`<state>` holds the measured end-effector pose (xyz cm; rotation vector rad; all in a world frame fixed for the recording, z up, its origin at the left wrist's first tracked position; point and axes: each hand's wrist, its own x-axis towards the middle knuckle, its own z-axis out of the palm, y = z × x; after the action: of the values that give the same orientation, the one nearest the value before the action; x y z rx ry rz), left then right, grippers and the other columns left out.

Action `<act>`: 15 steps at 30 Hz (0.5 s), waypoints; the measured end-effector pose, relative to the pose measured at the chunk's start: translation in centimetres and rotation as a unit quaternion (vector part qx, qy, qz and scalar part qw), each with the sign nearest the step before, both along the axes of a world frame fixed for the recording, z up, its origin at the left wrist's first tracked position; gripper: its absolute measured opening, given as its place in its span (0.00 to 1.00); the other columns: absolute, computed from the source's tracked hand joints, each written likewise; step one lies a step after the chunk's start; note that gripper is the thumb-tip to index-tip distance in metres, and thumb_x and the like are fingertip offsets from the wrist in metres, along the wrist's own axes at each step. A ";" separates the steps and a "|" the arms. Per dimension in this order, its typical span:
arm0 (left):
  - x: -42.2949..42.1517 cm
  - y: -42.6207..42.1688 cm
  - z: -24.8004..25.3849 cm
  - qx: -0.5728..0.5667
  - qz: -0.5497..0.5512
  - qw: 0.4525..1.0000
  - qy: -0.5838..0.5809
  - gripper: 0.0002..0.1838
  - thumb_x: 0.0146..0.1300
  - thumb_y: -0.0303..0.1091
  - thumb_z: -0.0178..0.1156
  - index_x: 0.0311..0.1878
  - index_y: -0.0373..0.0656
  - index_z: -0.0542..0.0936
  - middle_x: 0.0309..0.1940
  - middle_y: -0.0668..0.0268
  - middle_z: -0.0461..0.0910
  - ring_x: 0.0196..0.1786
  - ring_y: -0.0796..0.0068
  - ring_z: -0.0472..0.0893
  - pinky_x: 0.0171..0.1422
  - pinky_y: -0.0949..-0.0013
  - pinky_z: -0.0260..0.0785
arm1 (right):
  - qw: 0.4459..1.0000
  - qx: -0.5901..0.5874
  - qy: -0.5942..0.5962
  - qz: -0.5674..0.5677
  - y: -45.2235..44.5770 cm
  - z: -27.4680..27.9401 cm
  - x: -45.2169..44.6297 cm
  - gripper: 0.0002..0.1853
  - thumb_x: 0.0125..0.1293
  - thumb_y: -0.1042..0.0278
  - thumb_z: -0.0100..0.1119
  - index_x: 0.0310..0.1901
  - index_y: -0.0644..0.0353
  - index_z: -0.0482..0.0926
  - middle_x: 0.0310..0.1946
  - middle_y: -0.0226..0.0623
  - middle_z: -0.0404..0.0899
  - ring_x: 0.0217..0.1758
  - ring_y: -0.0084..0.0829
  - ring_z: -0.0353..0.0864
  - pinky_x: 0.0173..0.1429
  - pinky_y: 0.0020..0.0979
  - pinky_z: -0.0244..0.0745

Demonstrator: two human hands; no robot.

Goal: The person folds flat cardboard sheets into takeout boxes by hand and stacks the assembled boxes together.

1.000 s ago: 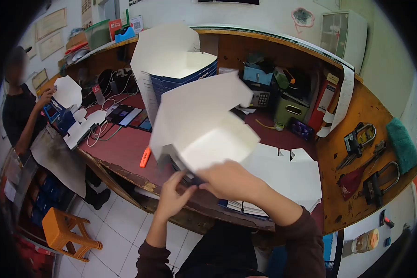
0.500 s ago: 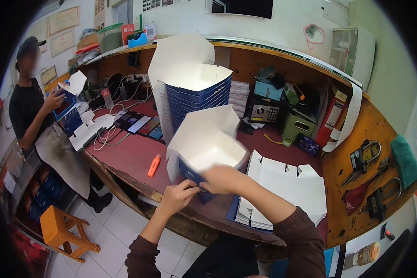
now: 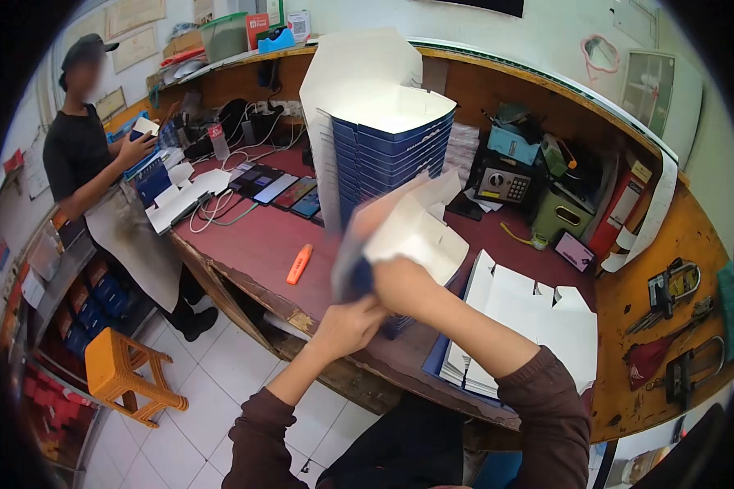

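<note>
A paperboard box (image 3: 420, 240), white inside and blue outside, is tilted in front of me and its left side is smeared by motion. My right hand (image 3: 404, 287) grips its near wall, with the fingertips partly hidden. At the lower near corner of the same box, my left hand (image 3: 352, 326) pinches the edge, close beside the right one. Just behind stands a tall stack of nested blue boxes (image 3: 391, 159) with white lids raised. To the right of my hands lies a pile of flat white box blanks (image 3: 538, 338).
An orange highlighter (image 3: 299, 264) and several phones (image 3: 288, 193) lie on the red tabletop (image 3: 245, 248). A small safe (image 3: 503, 185) and a green tin (image 3: 559, 220) stand at the back right. At left, a co-worker (image 3: 90, 155) holds a small box near an orange stool (image 3: 126, 371).
The box in my hands has tipped, its lid side swinging and blurring. My hands have drawn closer together. The co-worker's hands have come up with a small box. The camera view has shifted left.
</note>
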<state>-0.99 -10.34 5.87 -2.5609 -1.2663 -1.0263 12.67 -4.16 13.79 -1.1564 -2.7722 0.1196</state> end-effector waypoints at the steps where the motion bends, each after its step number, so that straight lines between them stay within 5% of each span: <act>1: -0.3 0.4 -0.2 -0.003 0.001 1.000 0.001 0.12 0.54 0.27 0.54 0.42 0.48 0.78 0.37 0.66 0.76 0.30 0.62 0.79 0.28 0.66 0.71 | 0.998 0.055 -0.001 0.007 0.0 -0.4 -0.2 0.07 0.51 0.70 0.57 0.27 0.65 0.80 0.28 0.50 0.80 0.33 0.44 0.82 0.35 0.37 0.78; 4: -1.3 2.1 -1.7 0.022 0.130 0.991 0.014 0.16 0.52 0.26 0.50 0.46 0.45 0.73 0.44 0.62 0.73 0.31 0.56 0.78 0.28 0.62 0.73 | 0.996 0.086 -0.002 -0.035 -1.0 -0.2 -0.6 0.06 0.50 0.71 0.57 0.27 0.63 0.81 0.28 0.46 0.81 0.33 0.41 0.83 0.35 0.34 0.79; 11: -0.1 3.3 -4.0 0.037 0.143 0.989 -0.007 0.13 0.50 0.25 0.56 0.42 0.44 0.75 0.41 0.65 0.74 0.27 0.58 0.78 0.26 0.62 0.70 | 0.997 0.069 0.018 -0.026 1.5 -4.1 -0.5 0.08 0.51 0.68 0.53 0.25 0.61 0.81 0.25 0.48 0.80 0.33 0.43 0.81 0.37 0.38 0.77; 15: 0.4 2.6 -3.5 0.056 0.182 0.981 -0.032 0.10 0.54 0.25 0.56 0.40 0.44 0.76 0.41 0.67 0.75 0.26 0.60 0.78 0.26 0.64 0.71 | 0.979 -0.161 -0.080 0.097 5.2 -2.3 1.8 0.14 0.58 0.60 0.49 0.28 0.61 0.80 0.24 0.45 0.79 0.30 0.45 0.80 0.37 0.41 0.73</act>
<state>-0.57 -7.77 2.32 -2.1213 -1.5684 -1.0686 14.51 1.03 11.45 -0.9908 -3.0883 0.5369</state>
